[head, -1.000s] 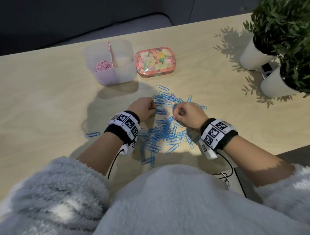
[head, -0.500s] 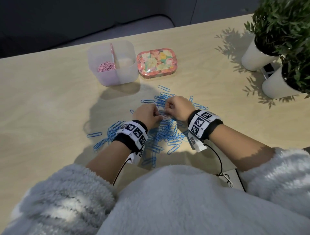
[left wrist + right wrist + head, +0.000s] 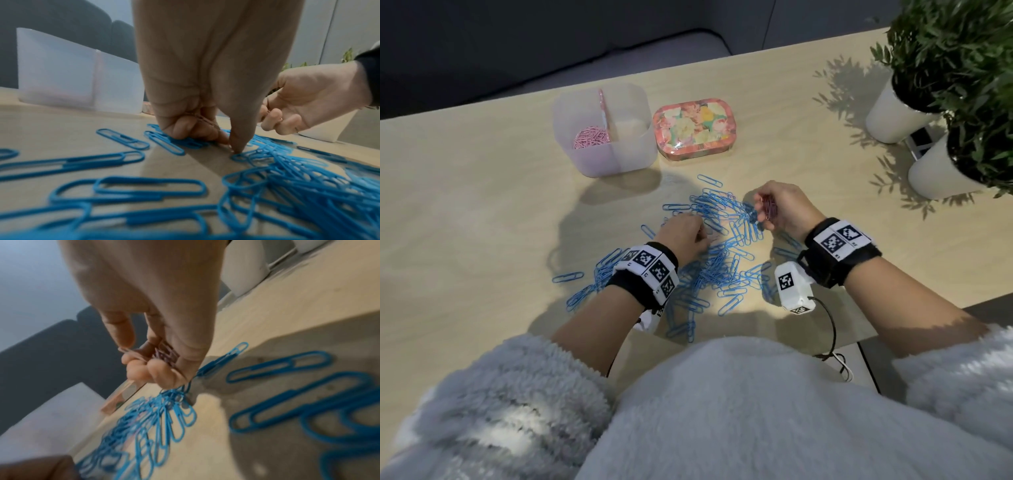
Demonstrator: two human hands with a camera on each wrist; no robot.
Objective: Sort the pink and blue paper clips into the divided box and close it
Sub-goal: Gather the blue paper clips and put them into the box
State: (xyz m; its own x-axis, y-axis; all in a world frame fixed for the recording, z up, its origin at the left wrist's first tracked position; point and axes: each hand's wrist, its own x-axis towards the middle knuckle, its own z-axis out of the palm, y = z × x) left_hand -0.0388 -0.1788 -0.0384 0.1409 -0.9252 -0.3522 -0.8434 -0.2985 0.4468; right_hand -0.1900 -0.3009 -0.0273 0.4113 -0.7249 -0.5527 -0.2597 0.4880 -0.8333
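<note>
A translucent divided box (image 3: 633, 150) stands open at the back, with pink paper clips (image 3: 589, 137) in its left compartment; the right one looks bare. Its floral lid (image 3: 693, 128) lies beside it. Blue paper clips (image 3: 722, 253) are spread over the table's middle. My left hand (image 3: 702, 236) is down on the pile, thumb and forefinger tips (image 3: 236, 149) meeting on the table, the other fingers curled over thin pink clips (image 3: 205, 121). My right hand (image 3: 765, 212) is raised just right of the pile and grips a bunch of pink clips (image 3: 164, 355), with a few blue ones hanging below.
Two white pots with green plants (image 3: 893, 113) (image 3: 938, 171) stand at the right rear. A stray blue clip (image 3: 567, 277) lies left of the pile. The near table edge is under my grey fleece sleeves. A cable (image 3: 832, 329) trails from the right wrist.
My right hand has lifted off the pile and moved right, away from the left hand, carrying pink clips. My left hand stays low on the pile.
</note>
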